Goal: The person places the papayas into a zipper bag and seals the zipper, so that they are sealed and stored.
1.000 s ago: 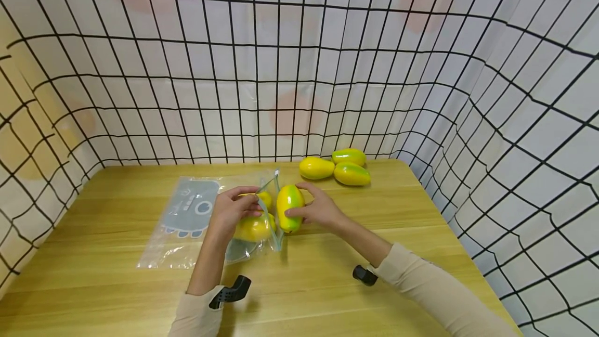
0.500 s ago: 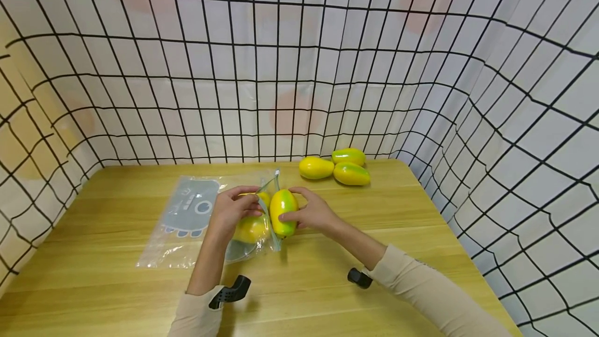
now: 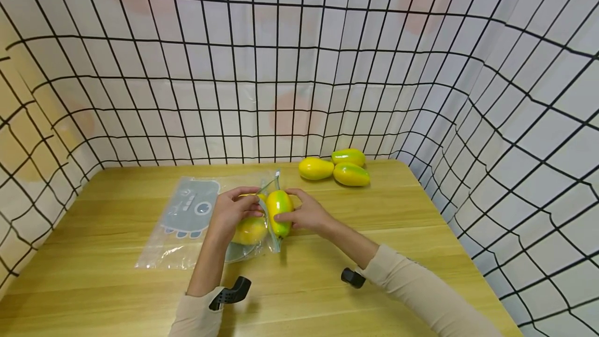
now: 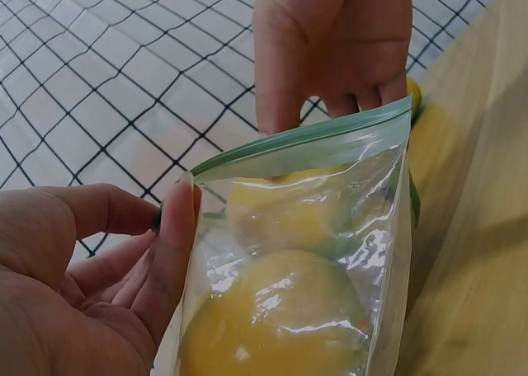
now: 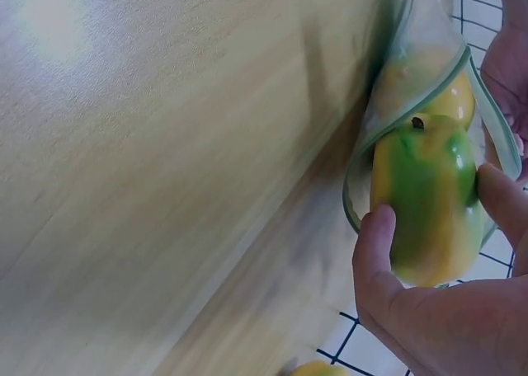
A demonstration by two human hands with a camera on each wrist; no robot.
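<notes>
A clear zip bag (image 3: 161, 256) with a grey cartoon print lies on the table, its mouth facing right. My left hand (image 3: 232, 211) pinches the bag's edge beside the green zip strip (image 4: 322, 141), holding the mouth apart. Inside rest yellow papayas (image 4: 280, 318), seen through the plastic. Between thumb and fingers my right hand (image 3: 310, 214) grips a yellow-green papaya (image 3: 280, 209) at the bag's mouth. In the right wrist view the stem end of this papaya (image 5: 429, 203) is within the zip rim, and its wide end is still outside, between the fingertips.
Three more papayas (image 3: 316, 168) sit grouped at the back of the wooden table (image 3: 318, 295). Black-gridded white sheeting (image 3: 290, 66) rises behind the table and along both sides. A black wrist device (image 3: 234, 291) sticks out from each sleeve.
My right hand has moved left with its papaya, bringing it from beside the bag's mouth into the opening. The left hand has stayed in place on the bag's edge.
</notes>
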